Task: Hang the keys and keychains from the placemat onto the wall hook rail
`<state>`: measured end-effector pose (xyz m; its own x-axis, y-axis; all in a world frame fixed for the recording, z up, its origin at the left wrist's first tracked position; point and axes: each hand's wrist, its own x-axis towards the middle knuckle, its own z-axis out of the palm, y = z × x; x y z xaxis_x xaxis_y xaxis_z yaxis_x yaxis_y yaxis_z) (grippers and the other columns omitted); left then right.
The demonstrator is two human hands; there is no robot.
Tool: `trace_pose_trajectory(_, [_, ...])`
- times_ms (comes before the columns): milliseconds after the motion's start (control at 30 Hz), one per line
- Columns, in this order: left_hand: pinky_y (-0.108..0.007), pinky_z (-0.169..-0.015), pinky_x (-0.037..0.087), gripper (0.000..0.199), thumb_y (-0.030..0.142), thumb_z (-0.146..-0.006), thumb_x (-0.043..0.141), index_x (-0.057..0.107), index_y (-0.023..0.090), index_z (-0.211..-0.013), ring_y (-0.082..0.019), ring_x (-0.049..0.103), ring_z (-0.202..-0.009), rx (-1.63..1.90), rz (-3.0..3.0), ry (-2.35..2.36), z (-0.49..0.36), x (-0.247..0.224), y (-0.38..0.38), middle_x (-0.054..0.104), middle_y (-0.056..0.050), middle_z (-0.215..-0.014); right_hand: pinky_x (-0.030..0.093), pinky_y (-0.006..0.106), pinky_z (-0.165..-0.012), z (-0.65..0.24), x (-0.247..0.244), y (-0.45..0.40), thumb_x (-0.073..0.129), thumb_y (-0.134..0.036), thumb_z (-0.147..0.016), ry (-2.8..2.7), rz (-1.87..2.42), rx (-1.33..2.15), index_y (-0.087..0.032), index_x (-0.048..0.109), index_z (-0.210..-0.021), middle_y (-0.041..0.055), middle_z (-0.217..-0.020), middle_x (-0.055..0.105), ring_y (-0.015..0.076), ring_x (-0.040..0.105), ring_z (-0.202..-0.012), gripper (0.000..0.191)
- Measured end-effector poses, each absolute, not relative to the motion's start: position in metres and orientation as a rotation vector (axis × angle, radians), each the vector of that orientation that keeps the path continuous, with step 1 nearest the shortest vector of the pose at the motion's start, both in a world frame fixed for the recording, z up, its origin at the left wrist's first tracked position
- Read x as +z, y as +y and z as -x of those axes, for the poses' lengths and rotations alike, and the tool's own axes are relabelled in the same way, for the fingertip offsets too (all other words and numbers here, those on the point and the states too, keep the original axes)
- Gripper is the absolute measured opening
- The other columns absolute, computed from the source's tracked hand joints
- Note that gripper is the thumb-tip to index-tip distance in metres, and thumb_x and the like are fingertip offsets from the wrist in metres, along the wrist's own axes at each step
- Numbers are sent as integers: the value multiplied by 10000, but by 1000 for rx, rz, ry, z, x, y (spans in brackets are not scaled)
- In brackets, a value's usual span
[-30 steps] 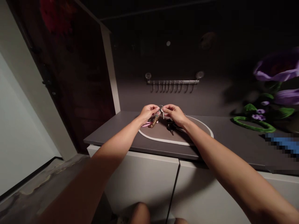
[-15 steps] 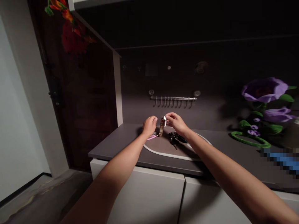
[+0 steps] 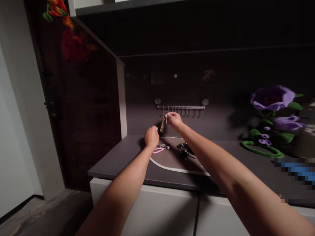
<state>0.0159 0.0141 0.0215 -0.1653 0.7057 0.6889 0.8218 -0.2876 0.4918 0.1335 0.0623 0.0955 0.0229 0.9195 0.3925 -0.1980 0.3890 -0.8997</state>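
Note:
My right hand [image 3: 174, 120] pinches a key ring with a key and a brown tag marked with letters, a keychain [image 3: 162, 124], which hangs just below the left end of a clear hook rail [image 3: 182, 107] on the back wall. The ring is close to the hooks; I cannot tell whether it touches one. Lower and to the left, my left hand [image 3: 152, 136] is closed above the counter, its fingertips turned away from view. Beside it lies a pink strap with metal parts [image 3: 159, 150]. A bunch of dark keys [image 3: 184, 150] lies on a brown mat with a pale rim [image 3: 172, 168].
Purple fabric flowers [image 3: 273, 98] and a green loop [image 3: 262, 149] stand at the counter's right. A blurred blue thing [image 3: 299, 171] lies in front of them. An overhead cabinet [image 3: 157, 29] juts out above. A dark door [image 3: 86, 121] is at the left.
My right hand has lifted the keychain up and left, from near the mat to the hook rail. My left hand has moved slightly left and down. The view has shifted a little.

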Motion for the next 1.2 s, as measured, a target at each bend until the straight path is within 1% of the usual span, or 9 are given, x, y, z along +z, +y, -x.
trace_pose_trajectory(133, [-298, -715, 351, 290, 215, -876, 302, 586, 176, -915, -215, 555, -850, -1483, 1907, -1843, -15, 23, 13, 627, -119, -905, 434, 186, -474, -120, 97, 81, 527, -147, -732, -1167, 777, 983, -162, 460, -646, -27, -529, 535, 83, 552, -489, 111])
trace_pose_trajectory(300, [-301, -696, 346, 288, 227, -877, 301, 582, 180, -919, -218, 559, -837, -1506, 1878, -1873, -15, 23, 14, 626, -119, -905, 449, 200, -469, -108, 96, 97, 479, -120, -739, -1071, 790, 981, -147, 478, -632, -24, -484, 526, 78, 524, -439, 111])
trace_pose_trajectory(467, [-301, -692, 344, 284, 229, -876, 304, 583, 182, -909, -219, 557, -834, -1509, 1882, -1862, -16, 22, 15, 627, -116, -897, 452, 193, -462, -104, 93, 105, 478, -116, -739, -1009, 799, 974, -147, 495, -647, -14, -501, 557, 77, 526, -441, 99])
trace_pose_trajectory(767, [-301, -703, 344, 283, 219, -875, 306, 586, 180, -896, -213, 549, -829, -1507, 1906, -1855, -15, 21, 17, 622, -119, -882, 450, 191, -448, -111, 80, 111, 488, -125, -752, -1058, 797, 1001, -150, 481, -674, -5, -513, 552, 76, 523, -435, 82])
trace_pose_trajectory(933, [-291, -695, 343, 285, 218, -877, 304, 586, 182, -896, -205, 553, -821, -1454, 1941, -1862, -16, 21, 17, 624, -111, -882, 407, 161, -418, -115, 76, 112, 490, -147, -774, -1093, 829, 958, -151, 482, -716, -20, -514, 531, 70, 520, -440, 58])
trace_pose_trajectory(1000, [-290, -691, 343, 283, 218, -877, 305, 585, 182, -897, -205, 556, -823, -1434, 1957, -1852, -17, 21, 16, 627, -110, -884, 417, 169, -433, -117, 76, 109, 504, -133, -765, -1112, 839, 958, -150, 487, -756, -23, -543, 538, 71, 526, -457, 26])
trace_pose_trajectory(1100, [-285, -689, 345, 279, 220, -878, 309, 584, 183, -899, -202, 558, -830, -1408, 1980, -1832, -17, 20, 16, 630, -107, -889, 450, 194, -479, -121, 76, 99, 533, -97, -742, -1106, 863, 996, -160, 481, -860, -23, -609, 559, 72, 533, -487, 143])
trace_pose_trajectory(1200, [-272, -700, 352, 269, 216, -876, 321, 588, 185, -897, -187, 559, -830, -1387, 2015, -1797, -18, 19, 17, 633, -97, -889, 457, 201, -494, -126, 75, 87, 540, -65, -730, -1091, 919, 1023, -165, 473, -926, -22, -612, 547, 76, 533, -499, 231])
